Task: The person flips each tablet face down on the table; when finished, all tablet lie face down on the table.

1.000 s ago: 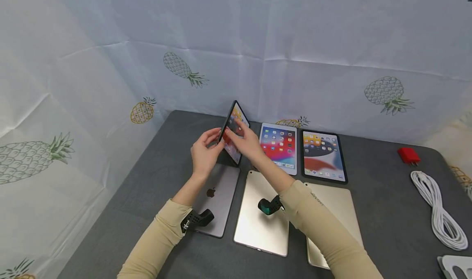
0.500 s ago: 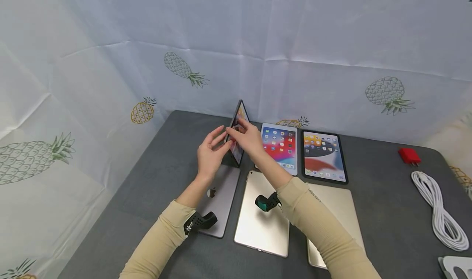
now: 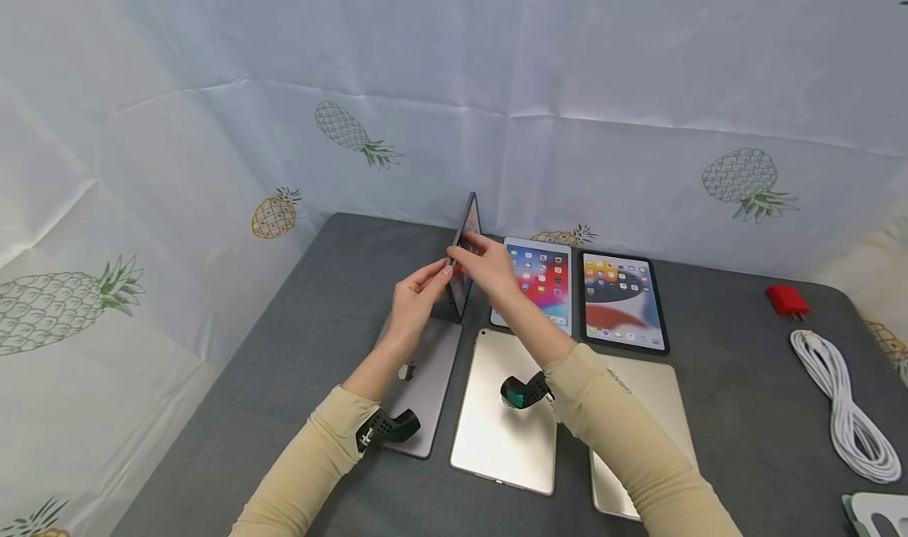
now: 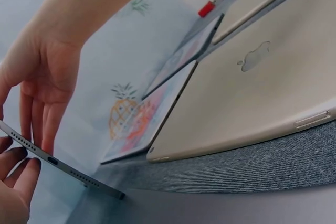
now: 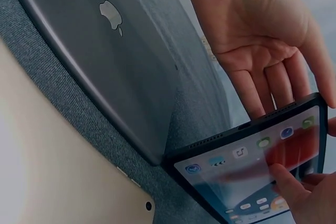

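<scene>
A dark-edged tablet (image 3: 461,292) stands on its long edge, almost upright, its lit screen facing right. My left hand (image 3: 414,304) holds its near top corner, fingers against the back. From the screen side my right hand (image 3: 491,270) holds the same corner; in the right wrist view one fingertip touches the glass of the tablet (image 5: 231,171). The port and speaker holes of the tablet (image 4: 79,174) show along its short edge in the left wrist view. Just in front lies a grey tablet (image 3: 434,379), back up, partly under my left forearm.
Two gold tablets, one nearer (image 3: 489,442) and one farther right (image 3: 663,411), lie back up. Behind them are a white-framed tablet (image 3: 542,273) and a black-framed tablet (image 3: 624,300), screens lit. At right are a red charger plug (image 3: 786,300) and a coiled white cable (image 3: 844,403).
The held tablet has tipped from a leftward lean to almost upright, its top edge swinging right. Both hands have moved right with it. The tablets lying on the table have stayed put.
</scene>
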The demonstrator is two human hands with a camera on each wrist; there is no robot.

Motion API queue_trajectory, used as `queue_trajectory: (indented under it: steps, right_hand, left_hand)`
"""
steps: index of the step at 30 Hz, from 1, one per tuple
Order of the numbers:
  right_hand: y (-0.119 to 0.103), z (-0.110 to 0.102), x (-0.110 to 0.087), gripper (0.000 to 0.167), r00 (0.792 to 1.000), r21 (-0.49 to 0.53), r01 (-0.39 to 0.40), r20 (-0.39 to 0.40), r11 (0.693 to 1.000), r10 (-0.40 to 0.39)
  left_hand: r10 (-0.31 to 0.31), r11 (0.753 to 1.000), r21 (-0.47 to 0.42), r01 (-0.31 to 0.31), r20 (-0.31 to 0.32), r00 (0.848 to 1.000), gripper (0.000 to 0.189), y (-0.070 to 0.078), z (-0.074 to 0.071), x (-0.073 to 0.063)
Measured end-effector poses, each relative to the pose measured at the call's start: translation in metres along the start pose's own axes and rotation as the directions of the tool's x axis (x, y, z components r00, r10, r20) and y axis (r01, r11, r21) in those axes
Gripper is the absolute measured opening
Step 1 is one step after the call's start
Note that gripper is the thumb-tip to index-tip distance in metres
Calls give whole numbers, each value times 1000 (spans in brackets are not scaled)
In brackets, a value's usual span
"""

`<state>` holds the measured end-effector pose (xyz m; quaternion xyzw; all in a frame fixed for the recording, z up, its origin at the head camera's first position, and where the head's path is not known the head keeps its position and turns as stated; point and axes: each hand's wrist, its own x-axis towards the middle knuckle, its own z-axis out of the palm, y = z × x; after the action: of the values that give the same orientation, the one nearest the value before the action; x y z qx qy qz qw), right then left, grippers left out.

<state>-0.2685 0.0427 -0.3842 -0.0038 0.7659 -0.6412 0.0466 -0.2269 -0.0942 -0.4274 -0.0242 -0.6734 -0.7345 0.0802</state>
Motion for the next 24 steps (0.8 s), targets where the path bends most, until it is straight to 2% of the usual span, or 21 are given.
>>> queue_trajectory:
  steps: [4,11,13,16,20,24]
  right_hand:
    - [2,-4,-1,61,999,50,-36,35,998,35]
    - [4,-10,-4,69,995,63,-72,76,995,68]
    - [5,-10,-5,68,995,82,-73,75,994,67]
    - [6,-11,-4,66,995,110,-76,70,991,68]
    - [7,-12,-5,64,995,135,-79,71,988,70]
    - [7,-14,-6,61,995,162,-83,61,983,74]
  left_hand:
    - [-5,1000,15,4,4,1000,36,-2,3,-1]
    - [-12,1000,23,11,44,999,41,-6,4,0]
    - [-46,999,15,45,57,997,42,-7,4,1]
    - [-131,991,18,130,79,988,46,-11,3,2]
    - [-235,971,63,229,110,966,53,-16,1,3]
    - [-294,955,93,282,169,941,58,-18,3,5]
